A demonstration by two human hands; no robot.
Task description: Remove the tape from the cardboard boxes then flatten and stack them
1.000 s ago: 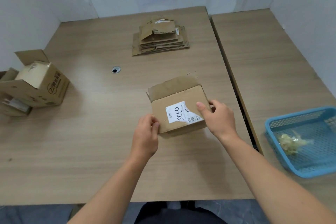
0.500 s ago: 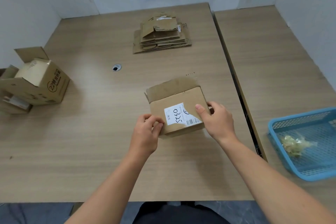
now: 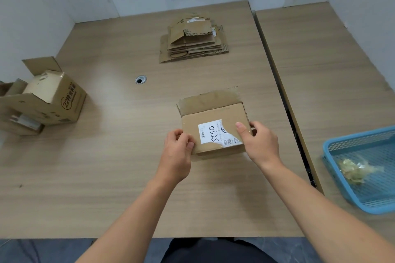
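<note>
Small box (image 3: pixel 213 128) sits on the table (image 3: pixel 106 177), the stack of flattened cardboard (image 3: pixel 192 42) well behind it and the blue basket (image 3: pixel 361 177) off to its right. One flap (image 3: pixel 207 101) lies open at the box's far side; white label (image 3: pixel 218 133) faces up on top. My left hand (image 3: pixel 176 156) is at the box's near-left corner, fingers curled tight, thumb and forefinger pinched at the edge. Looks like I'm picking at a tape end there, but I can't see the tape itself, so can't confirm anything is between the fingers. My right hand (image 3: pixel 259 143) clamps the box's right side, thumb pressed down on the top face near the label's torn corner, the other fingers wrapped around the side. Step in hand, my read: get a tape edge started. To do it well: keep the right hand pinning the box flat so it doesn't skid, work a nail under the tape at the corner, then peel low and slow along the seam instead of yanking up, otherwise the tape snaps or rips cardboard skin off. Peeled tape should go in the basket, where a crumpled wad (image 3: pixel 352 170) already lies. More boxes (image 3: pixel 49 100) wait far left of this one, still unflattened.
</note>
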